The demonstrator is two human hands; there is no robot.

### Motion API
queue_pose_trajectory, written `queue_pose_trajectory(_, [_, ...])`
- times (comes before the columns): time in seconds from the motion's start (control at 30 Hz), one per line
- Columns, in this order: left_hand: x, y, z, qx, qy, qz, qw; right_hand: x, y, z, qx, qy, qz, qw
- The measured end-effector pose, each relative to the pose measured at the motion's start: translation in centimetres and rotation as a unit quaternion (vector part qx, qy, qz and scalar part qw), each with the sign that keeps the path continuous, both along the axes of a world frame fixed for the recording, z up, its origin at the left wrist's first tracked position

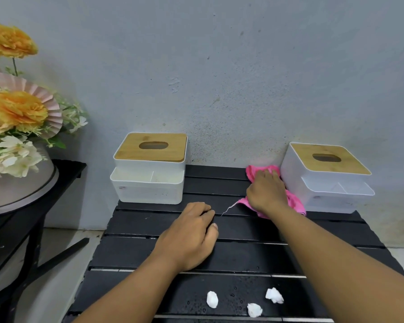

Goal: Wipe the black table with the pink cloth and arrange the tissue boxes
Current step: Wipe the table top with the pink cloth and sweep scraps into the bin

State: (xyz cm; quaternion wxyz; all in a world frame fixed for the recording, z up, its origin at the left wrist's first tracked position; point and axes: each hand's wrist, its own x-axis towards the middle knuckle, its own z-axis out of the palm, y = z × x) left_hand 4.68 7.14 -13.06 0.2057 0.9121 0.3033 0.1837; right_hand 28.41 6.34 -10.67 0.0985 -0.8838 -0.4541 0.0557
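While left hand (191, 234) rests loose-curled on black table (243, 255), right hand (267, 193) fingers (266, 174) clutch pink cloth (296, 203) beneath.

this seems to be a corner of a home. a small black slatted table (135, 223) stands against a rough grey wall (243, 66). on it are a white tissue box (149, 192) with wooden lid and a second tissue box (296, 173). beside stands a decoration of orange and cream flowers (19, 108).
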Motion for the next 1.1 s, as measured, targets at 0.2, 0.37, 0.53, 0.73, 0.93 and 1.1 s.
queue_pose_trajectory(0.2, [0.0, 0.2, 0.2, -0.004, -0.005, -0.003, 1.0, -2.2, -4.2, -0.5, 0.043, -0.028, 0.112, 0.992])
queue_pose_trajectory(0.37, [0.1, 0.1, 0.1, -0.003, -0.008, 0.002, 1.0, -3.1, -5.2, -0.1, 0.026, -0.01, 0.241, 0.97])
queue_pose_trajectory(0.53, [0.2, 0.1, 0.1, -0.005, -0.002, 0.004, 1.0, -4.4, -1.1, 0.4, 0.033, 0.039, 0.26, 0.964])
queue_pose_trajectory(0.73, [0.3, 0.2, -0.2, 0.003, -0.001, 0.006, 1.0, -6.8, 5.5, 0.7, 0.036, 0.037, 0.26, 0.964])
queue_pose_trajectory(0.93, [0.1, 0.3, -0.4, -0.006, -0.011, 0.003, 1.0, -5.2, 4.2, 0.2, 0.045, 0.048, 0.315, 0.947])
queue_pose_trajectory(1.1, [0.2, 0.5, -0.5, -0.003, -0.009, 0.008, 1.0, -2.2, 0.0, -0.1, 0.075, 0.091, 0.334, 0.935])
